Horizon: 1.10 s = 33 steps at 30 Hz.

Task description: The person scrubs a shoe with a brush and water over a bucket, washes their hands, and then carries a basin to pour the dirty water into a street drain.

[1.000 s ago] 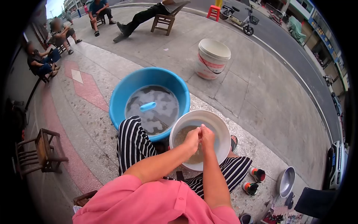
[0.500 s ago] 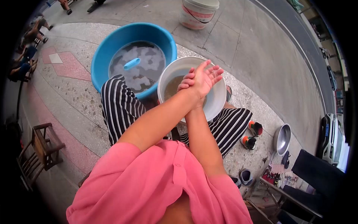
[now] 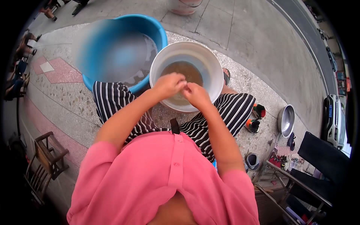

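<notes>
My left hand (image 3: pixel 169 84) and my right hand (image 3: pixel 197 96) are over a white bucket (image 3: pixel 215 62) between my knees. Their fingers curl inward and the fingertips meet. If anything is pinched there, it is too small or blurred to make out. Brownish water (image 3: pixel 183 70) lies in the bottom of the bucket below my hands. To the left of the bucket stands a large blue tub (image 3: pixel 161 35), its left side smeared by blur, with cloudy water inside.
A metal basin (image 3: pixel 287 120) and several shoes (image 3: pixel 252 160) lie to the right. Nearby stands a dark folding chair (image 3: pixel 318 157). A wooden chair (image 3: pixel 47 155) is on the left. Another bucket (image 3: pixel 183 6) stands ahead, and seated people are at the far left.
Half a second ago my hands were crossed, one gripping the other at the wrist. They have separated and come lower and nearer, fingertips together. The view has shifted slightly.
</notes>
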Available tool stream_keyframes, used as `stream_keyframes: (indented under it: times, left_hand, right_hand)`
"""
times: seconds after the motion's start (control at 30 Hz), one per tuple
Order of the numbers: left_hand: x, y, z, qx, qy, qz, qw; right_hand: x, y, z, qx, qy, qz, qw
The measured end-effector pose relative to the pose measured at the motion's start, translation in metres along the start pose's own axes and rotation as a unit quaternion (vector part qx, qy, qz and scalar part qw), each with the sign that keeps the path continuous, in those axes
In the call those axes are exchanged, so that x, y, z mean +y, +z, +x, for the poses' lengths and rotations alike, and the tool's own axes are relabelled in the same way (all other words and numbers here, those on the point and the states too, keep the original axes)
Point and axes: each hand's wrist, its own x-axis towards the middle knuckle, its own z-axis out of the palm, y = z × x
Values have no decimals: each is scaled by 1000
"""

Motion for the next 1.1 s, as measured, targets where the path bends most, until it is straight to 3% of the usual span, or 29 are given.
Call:
stream_keyframes:
  times: [0.1,0.2,0.23,0.43,0.57,0.8,0.87,0.9,0.93,0.97,1.0,1.03,1.07,1.1]
  left_hand:
    - [34,-29,-37,-260,-2,93,961]
    - [20,-8,-49,-240,114,207,942]
    - [14,-4,-51,-251,124,219,935]
    - [0,-1,-52,-269,150,227,924]
    - [-4,-15,-55,-322,149,255,899]
    - [-16,-38,-69,-377,154,282,869]
    - [-15,-44,-67,-425,128,281,851]
    - [0,-58,-58,-456,114,241,849]
    - [2,-63,-48,-448,72,134,881]
    - [4,-68,-39,-433,29,25,901]
    - [5,-73,-30,-409,-14,-84,909]
    - [0,-67,-22,-297,-54,-166,939]
    - [-10,-53,-15,-178,-91,-245,949]
    - [-13,-42,-3,-73,-205,-381,898]
  right_hand:
    - [16,-4,-30,-80,-183,-6,980]
    - [12,0,-40,-240,-178,-220,929]
    - [13,4,-38,-230,-140,-183,946]
    - [13,14,-39,-195,-142,-227,944]
    - [2,32,-43,-158,-189,-207,947]
    - [-27,66,-49,-147,-185,-138,962]
    - [-32,66,-48,-189,-195,-142,952]
    - [-42,48,-43,-245,-182,-130,943]
    - [-50,29,-37,-299,-169,-118,932]
    - [-41,29,-28,-288,-183,-38,939]
    - [-36,20,-14,-305,-98,140,937]
    - [-32,11,0,-315,-11,313,896]
    - [-27,4,12,-317,78,475,817]
    - [-14,4,25,-265,122,530,796]
